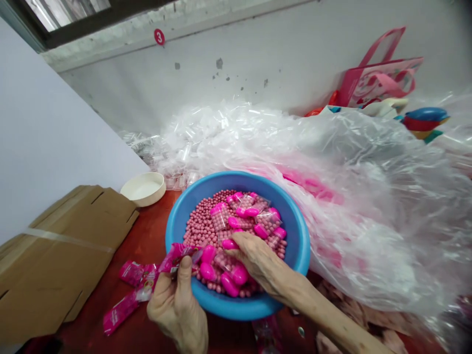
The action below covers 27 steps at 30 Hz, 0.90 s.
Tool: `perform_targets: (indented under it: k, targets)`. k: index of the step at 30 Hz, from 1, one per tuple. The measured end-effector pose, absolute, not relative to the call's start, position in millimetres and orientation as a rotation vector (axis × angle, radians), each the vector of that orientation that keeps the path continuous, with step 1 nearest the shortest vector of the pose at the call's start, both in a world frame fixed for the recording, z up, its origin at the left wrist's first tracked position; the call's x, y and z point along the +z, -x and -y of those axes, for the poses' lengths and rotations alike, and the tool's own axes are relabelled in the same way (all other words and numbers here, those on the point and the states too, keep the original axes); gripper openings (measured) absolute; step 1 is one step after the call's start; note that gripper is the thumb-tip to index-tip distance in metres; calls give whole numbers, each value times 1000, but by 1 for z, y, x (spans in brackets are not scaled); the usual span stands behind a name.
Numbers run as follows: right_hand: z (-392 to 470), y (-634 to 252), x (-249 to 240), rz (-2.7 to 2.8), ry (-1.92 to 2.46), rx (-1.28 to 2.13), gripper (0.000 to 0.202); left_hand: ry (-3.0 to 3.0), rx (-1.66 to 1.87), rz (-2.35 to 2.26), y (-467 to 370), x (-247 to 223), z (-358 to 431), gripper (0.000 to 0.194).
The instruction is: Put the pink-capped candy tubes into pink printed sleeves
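A blue basin (304, 241) holds many small pink beads (201, 221) and several clear containers with bright pink caps (265, 221), some filled with beads. At the basin's near left rim, my left hand (179, 305) pinches a shiny pink printed sachet (177, 253) between thumb and fingers. My right hand (254, 255) reaches over the basin from the right, its fingers closed at a pink-capped container (229, 244). Part of that container is hidden by the hand.
Pink sachets (121, 312) lie on the red table (153, 226) beside a folded cardboard box (70, 250). A round white dish (143, 189) stands behind. Clear plastic bags (368, 196) pile along the wall, with a pink gift bag (379, 78) at the back right.
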State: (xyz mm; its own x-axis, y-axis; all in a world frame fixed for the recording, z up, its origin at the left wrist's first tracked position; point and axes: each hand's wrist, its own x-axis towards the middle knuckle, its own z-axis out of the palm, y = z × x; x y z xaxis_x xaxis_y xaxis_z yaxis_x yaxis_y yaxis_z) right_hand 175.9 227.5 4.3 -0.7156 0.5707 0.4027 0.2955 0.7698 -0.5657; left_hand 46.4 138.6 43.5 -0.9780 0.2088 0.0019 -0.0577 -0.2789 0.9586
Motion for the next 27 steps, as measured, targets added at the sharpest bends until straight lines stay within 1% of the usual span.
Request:
perform_targets:
  k: [2,4,6,9,11,13,16,18,20,23,27]
  targets:
    - [-232,-168,14,2379,756,652,35,-182,2374,-1596,-42,49,-138,15]
    - [-232,-165,22,2392,818,654,35,-131,2298,-1414,-39,55,-138,17]
    - [-228,-167,27,2440,799,662,40,-74,2190,-1283,-37,60,-140,17]
    - [-220,-166,28,2498,747,701,51,-37,2109,-1188,-38,66,-145,11]
    - [-220,-160,28,2497,757,738,52,-25,2078,-1152,-39,70,-147,2]
    - [-223,-151,30,2454,823,780,47,8,2043,-1096,-39,75,-148,10]
    - [-228,-146,38,2295,981,843,25,92,1996,-1027,-39,80,-149,24]
    - [-226,-150,47,2180,1035,874,17,142,1962,-1018,-39,81,-152,28]
    - [-218,-159,54,2049,1057,913,21,190,1911,-999,-40,82,-155,30]
    - [-201,-169,57,1843,1045,1009,32,226,1850,-952,-44,80,-158,27]
    - [-183,-171,57,1801,1000,1032,31,228,1886,-983,-51,74,-156,19]
